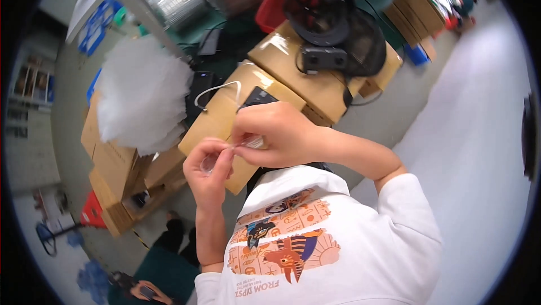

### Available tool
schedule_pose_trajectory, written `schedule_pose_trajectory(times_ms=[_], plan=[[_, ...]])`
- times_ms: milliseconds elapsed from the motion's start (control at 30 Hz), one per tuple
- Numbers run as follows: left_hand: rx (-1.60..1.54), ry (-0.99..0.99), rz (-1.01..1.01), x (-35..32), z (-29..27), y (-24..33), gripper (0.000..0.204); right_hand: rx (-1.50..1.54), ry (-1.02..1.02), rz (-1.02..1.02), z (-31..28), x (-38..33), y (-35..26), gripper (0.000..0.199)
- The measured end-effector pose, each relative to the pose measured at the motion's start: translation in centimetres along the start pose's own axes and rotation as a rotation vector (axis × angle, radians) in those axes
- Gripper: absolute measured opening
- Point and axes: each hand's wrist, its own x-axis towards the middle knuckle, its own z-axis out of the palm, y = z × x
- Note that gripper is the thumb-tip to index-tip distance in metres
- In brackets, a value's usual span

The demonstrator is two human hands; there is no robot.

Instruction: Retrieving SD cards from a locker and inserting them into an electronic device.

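Note:
Both of my hands meet above a brown cardboard box (209,114), their fingertips touching. My left hand (207,169) is closed in a pinch. A small clear, rounded piece of plastic (209,162) shows between its thumb and fingers. My right hand (276,133) is also closed, with a crinkled clear plastic piece (255,143) between its thumb and curled fingers. Whether the two clear bits are one thing is hidden by my fingers. A flat black device (262,97) lies on the box just beyond my right hand, near a looped white cable (236,84).
A black fan-like object (318,12) and a dark boxy device (325,58) rest on another cardboard box (276,51). White foam sheets (141,96) are piled at left above open cartons (112,164). A red bin (273,9) stands behind. Another person's arm (151,292) shows at lower left.

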Motion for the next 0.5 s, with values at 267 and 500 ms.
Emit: schedule_pose_trajectory(times_ms=[267, 500], plan=[[0.078, 0.036, 0.129, -0.2, 1.9, -1.1, 0.004, -0.003, 0.029, 0.063, -0.4, -2.0, 0.4, 0.013], [0.097, 0.133, 0.246, -0.5, 2.8, -1.1, 0.006, -0.082, 0.095, 0.095, -1.3, -3.0, -0.3, 0.012]])
